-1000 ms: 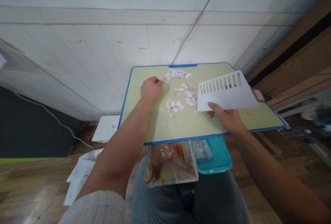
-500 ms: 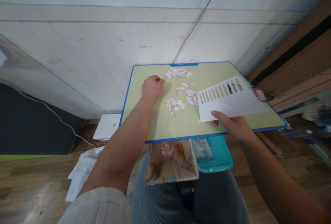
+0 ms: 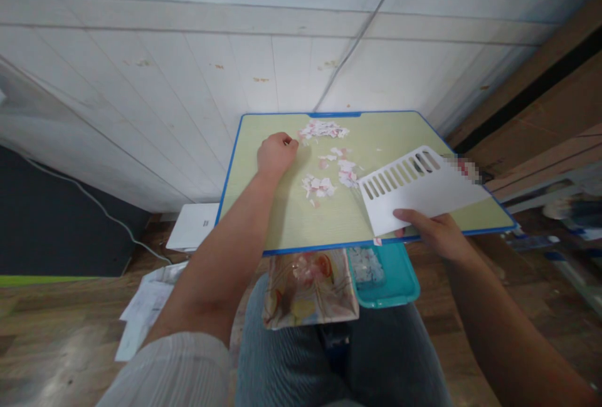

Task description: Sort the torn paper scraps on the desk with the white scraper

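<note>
fingers point(image 3: 399, 232) of the right hand point(image 3: 439, 234) are closed on the card point(image 3: 426, 200), thumb on top and the others tucked underneath. with 12 at the wall side of the board point(image 3: 286, 225), the card spans roughly 3 to 5 o'clock, its slots facing away from the person and its near corner aimed at 6.

nearest the lap, a patterned box point(image 3: 310, 313) sits below 7 o'clock and a teal tub point(image 3: 402, 275) below 6, with a clump of scraps point(image 3: 367, 267) in the tub. one loose scrap point(image 3: 377, 241) lies at the near rim, just beside the card's corner and over the tub. handling it well would seem to call for a low, straight edge along the board and a short, slow stroke; whether the edge touches the board cannot be told. a light pinch should spare the thin card from bending.

further in, the near pile point(image 3: 317, 186) lies at 8 o'clock and the middle pile point(image 3: 348, 174) just left of centre. the left hand point(image 3: 277, 153) is curled at 10, its grip hidden, so whether it holds anything cannot be told. farthest off, the far pile point(image 3: 324, 130) lies at 11, best shielded from any stray sweep of the wrist.
</note>
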`<state>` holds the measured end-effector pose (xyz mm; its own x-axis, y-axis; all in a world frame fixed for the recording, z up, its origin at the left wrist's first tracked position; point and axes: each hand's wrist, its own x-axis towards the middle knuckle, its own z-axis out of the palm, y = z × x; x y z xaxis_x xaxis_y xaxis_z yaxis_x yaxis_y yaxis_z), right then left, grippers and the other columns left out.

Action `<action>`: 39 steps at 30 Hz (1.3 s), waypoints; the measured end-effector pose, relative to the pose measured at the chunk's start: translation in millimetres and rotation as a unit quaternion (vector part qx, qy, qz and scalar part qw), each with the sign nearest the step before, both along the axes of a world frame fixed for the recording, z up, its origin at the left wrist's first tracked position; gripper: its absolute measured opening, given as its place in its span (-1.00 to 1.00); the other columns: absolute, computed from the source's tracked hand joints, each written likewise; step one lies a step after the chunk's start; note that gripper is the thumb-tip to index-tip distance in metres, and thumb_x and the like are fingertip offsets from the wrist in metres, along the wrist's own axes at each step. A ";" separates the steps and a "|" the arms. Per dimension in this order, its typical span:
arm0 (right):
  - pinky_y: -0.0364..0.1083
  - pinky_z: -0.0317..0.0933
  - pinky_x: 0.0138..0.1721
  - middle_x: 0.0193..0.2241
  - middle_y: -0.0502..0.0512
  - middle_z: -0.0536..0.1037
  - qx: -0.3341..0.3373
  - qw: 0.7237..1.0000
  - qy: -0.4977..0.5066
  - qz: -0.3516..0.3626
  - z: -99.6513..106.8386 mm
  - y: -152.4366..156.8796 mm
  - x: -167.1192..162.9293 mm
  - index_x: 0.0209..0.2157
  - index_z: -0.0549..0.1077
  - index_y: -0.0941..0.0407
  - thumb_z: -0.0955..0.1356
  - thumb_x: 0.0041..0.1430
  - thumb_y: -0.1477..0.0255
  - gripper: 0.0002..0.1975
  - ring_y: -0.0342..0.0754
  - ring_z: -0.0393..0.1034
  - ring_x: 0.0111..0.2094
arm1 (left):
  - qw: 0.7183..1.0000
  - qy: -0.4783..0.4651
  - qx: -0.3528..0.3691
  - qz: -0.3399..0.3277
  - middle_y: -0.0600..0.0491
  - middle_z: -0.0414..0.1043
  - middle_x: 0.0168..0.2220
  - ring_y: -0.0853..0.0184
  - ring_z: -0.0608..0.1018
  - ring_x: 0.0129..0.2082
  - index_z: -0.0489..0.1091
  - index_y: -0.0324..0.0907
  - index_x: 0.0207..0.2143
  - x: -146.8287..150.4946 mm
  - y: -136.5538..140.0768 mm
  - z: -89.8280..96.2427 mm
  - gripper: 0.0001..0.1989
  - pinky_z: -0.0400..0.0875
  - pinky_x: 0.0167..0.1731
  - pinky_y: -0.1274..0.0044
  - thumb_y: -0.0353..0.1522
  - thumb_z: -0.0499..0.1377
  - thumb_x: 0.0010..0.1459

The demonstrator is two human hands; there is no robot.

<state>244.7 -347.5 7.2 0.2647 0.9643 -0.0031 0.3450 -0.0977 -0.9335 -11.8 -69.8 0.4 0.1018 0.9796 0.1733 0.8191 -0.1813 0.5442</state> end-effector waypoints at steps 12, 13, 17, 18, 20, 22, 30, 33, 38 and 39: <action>0.05 0.42 -0.36 -0.63 0.07 0.55 0.006 0.998 -0.016 -0.053 -4.1 1.2 -0.4 -0.68 0.49 -0.02 0.54 0.14 0.04 -0.53 0.07 0.46 -0.53 | 1.000 -0.007 0.006 -0.003 -0.10 0.78 -0.04 0.05 0.72 0.02 0.74 -0.06 -0.08 0.0 1.6 -2.9 -0.69 0.52 -0.06 0.38 -0.21 0.20 0.36; 0.05 0.43 -0.35 -0.62 0.08 0.55 0.012 0.997 -0.028 -0.066 -4.5 2.6 -2.1 -0.69 0.48 -0.02 0.53 0.15 0.05 -0.53 0.08 0.47 -0.51 | 1.000 -0.008 0.006 -0.004 -0.10 0.78 -0.04 0.05 0.72 0.02 0.74 -0.06 -0.08 0.0 1.8 -3.3 -0.69 0.52 -0.06 0.38 -0.21 0.20 0.36; 0.08 0.47 -0.24 -0.60 0.10 0.59 0.050 0.992 -0.051 -0.101 -9.1 17.2 -14.1 -0.64 0.51 -0.01 0.49 0.22 0.05 -0.55 0.08 0.51 -0.49 | 1.000 -0.007 0.007 -0.004 -0.10 0.78 -0.04 0.05 0.73 0.01 0.73 -0.05 -0.09 0.5 2.6 -5.1 -0.70 0.52 -0.06 0.37 -0.20 0.20 0.36; 0.08 0.48 -0.22 -0.60 0.10 0.59 0.056 0.992 -0.052 -0.102 -10.4 23.3 -18.7 -0.63 0.52 -0.01 0.48 0.22 0.05 -0.56 0.08 0.52 -0.49 | 1.000 -0.006 0.007 -0.004 -0.10 0.78 -0.05 0.05 0.73 0.01 0.73 -0.05 -0.10 0.6 2.8 -5.4 -0.70 0.52 -0.06 0.37 -0.20 0.20 0.36; 0.09 0.50 -0.19 -0.59 0.11 0.61 0.058 0.993 -0.052 -0.091 -12.0 37.9 -29.0 -0.61 0.53 0.00 0.48 0.21 0.03 -0.56 0.07 0.53 -0.49 | 1.000 -0.005 0.007 -0.005 -0.10 0.78 -0.06 0.05 0.73 0.00 0.73 -0.05 -0.10 0.8 2.9 -5.7 -0.70 0.53 -0.07 0.37 -0.20 0.20 0.36; 0.09 0.51 -0.17 -0.57 0.13 0.63 0.053 0.995 -0.049 -0.065 -12.4 53.9 -39.4 -0.60 0.54 0.00 0.46 0.22 0.00 -0.55 0.07 0.54 -0.48 | 1.000 -0.006 0.005 -0.005 -0.09 0.78 -0.05 0.05 0.73 0.00 0.73 -0.05 -0.09 0.8 2.5 -5.2 -0.70 0.53 -0.06 0.36 -0.20 0.20 0.37; 0.10 0.50 -0.08 -0.58 0.12 0.60 0.044 0.994 -0.073 -0.069 -18.1 85.6 -55.0 -0.66 0.42 -0.04 0.39 0.24 0.01 -0.52 0.08 0.56 -0.45 | 1.000 -0.005 -0.002 -0.001 -0.07 0.78 -0.05 0.06 0.73 0.01 0.71 -0.03 -0.11 0.7 -0.2 -2.6 -0.72 0.53 -0.07 0.38 -0.21 0.19 0.36; 0.06 0.44 -0.30 -0.65 0.05 0.51 0.050 0.991 -0.036 -0.115 -22.1 83.4 -55.2 -0.62 0.42 -0.04 0.42 0.20 0.09 -0.61 0.04 0.44 -0.55 | 1.000 -0.007 0.000 -0.001 -0.07 0.78 -0.07 0.06 0.73 0.00 0.72 -0.03 -0.11 1.0 0.5 -3.3 -0.72 0.53 -0.08 0.37 -0.20 0.19 0.36; 0.04 0.42 -0.35 -0.66 0.01 0.48 0.072 0.986 -0.015 -0.147 -21.5 76.5 -58.1 -0.56 0.44 -0.04 0.45 0.15 0.14 -0.69 0.02 0.38 -0.59 | 1.000 -0.007 -0.001 -0.001 -0.08 0.78 -0.06 0.06 0.72 0.00 0.72 -0.03 -0.10 0.9 0.8 -3.5 -0.70 0.53 -0.07 0.37 -0.20 0.19 0.35; 0.05 0.46 -0.30 -0.67 0.01 0.48 0.073 0.986 -0.023 -0.148 -21.1 74.3 -58.6 -0.56 0.43 -0.04 0.45 0.15 0.12 -0.68 0.03 0.41 -0.57 | 1.000 -0.006 -0.004 -0.001 -0.08 0.78 -0.06 0.06 0.72 0.00 0.72 -0.03 -0.10 0.9 0.5 -3.1 -0.70 0.53 -0.07 0.37 -0.19 0.19 0.35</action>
<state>186.2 -273.2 -13.9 0.5315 0.8338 0.1494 0.3637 -0.0653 -0.9292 -10.9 -69.3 -2.7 0.1020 0.9807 0.1670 0.8118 -0.1792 0.5558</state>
